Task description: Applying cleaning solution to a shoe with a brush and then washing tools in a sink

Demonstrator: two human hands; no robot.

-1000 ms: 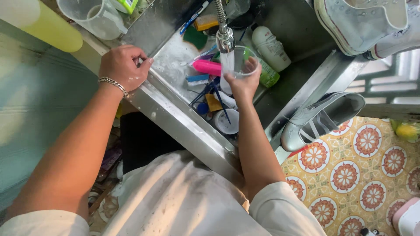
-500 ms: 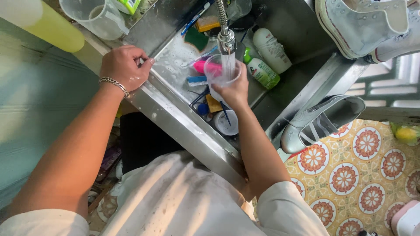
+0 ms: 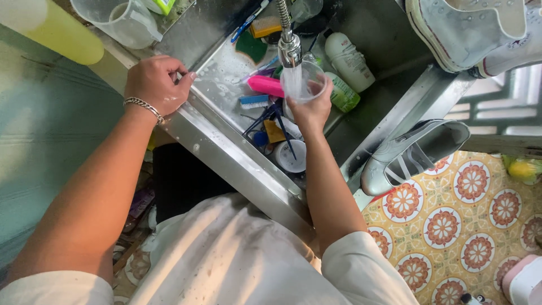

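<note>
Clear plastic cup point(image 3: 305, 83) sits under the tap point(image 3: 289, 48) over the sink's point(image 3: 226, 73) middle, water running in; right hand point(image 3: 309, 110) wrapped closed around its base; left hand point(image 3: 155, 83) curled over the sink's front rim; best kept upright, centred beneath the stream.

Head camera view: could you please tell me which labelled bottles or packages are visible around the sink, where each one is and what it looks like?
White bottle: lying in the sink basin right of the faucet, rounded, white with a pale label.
Green bottle: lying beside it, just right of the clear cup held by the right hand; green with a printed label.
Green-and-white package: top edge, mostly cut off.
</note>
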